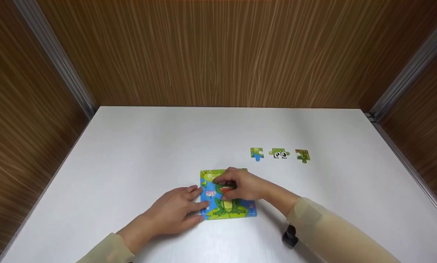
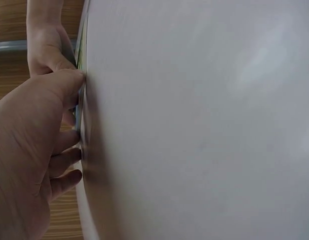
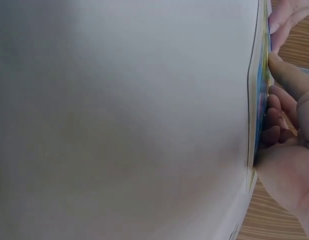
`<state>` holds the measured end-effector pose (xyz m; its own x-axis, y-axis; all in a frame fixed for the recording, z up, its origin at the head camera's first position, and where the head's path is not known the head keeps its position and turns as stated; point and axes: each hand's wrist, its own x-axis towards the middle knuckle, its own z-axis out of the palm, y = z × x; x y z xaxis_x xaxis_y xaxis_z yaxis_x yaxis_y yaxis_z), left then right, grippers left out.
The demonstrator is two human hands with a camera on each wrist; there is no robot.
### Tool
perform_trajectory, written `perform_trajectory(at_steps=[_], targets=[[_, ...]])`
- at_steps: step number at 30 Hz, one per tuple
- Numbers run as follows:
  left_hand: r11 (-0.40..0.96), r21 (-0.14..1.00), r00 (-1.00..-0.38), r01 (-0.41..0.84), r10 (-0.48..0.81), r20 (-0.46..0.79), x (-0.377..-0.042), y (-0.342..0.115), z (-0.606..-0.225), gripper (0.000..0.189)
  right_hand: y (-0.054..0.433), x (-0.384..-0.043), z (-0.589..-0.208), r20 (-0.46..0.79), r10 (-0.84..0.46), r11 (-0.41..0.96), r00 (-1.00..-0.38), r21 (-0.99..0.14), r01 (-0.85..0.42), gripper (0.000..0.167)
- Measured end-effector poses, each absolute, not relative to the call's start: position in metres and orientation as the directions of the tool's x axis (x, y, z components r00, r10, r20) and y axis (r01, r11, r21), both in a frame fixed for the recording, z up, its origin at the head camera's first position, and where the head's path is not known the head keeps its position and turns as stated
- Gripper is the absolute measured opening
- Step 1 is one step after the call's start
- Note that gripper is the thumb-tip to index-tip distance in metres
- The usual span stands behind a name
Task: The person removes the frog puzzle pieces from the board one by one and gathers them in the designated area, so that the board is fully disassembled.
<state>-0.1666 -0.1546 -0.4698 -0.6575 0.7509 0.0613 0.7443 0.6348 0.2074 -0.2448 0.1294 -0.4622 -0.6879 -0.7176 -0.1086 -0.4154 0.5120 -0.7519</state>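
A small frog jigsaw puzzle (image 1: 227, 206) in a blue and green tray lies flat on the white table. My left hand (image 1: 176, 210) rests at its left edge, fingers spread, with fingertips on the border. Over the middle of the puzzle my right hand (image 1: 246, 184) is bent, thumb and index finger set around a puzzle piece (image 1: 225, 189) with the frog's red mouth. Part of that piece and the tray's upper right are hidden under the hand. In the right wrist view, the thumb (image 3: 289, 75) touches the puzzle's surface, and the other fingers are curled close to it.
Beyond the tray, to the right, three loose pieces lie in a row: a green and blue piece (image 1: 257, 153), an eyes piece (image 1: 279, 153) and a green piece (image 1: 303, 155). A small black object (image 1: 290, 236) is by the right sleeve. Wood-grain panels (image 1: 211, 54) enclose the table.
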Motion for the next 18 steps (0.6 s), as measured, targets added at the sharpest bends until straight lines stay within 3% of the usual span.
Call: perform_trajectory(at_steps=[18], targets=[[0.625, 0.196, -0.648, 0.756, 0.757, 0.085, -0.1655, -0.1514, -0.4693, 0.044, 0.1295, -0.2435, -0.4635, -0.108, -0.717, 0.509, -0.688, -0.756, -0.412, 0.04]])
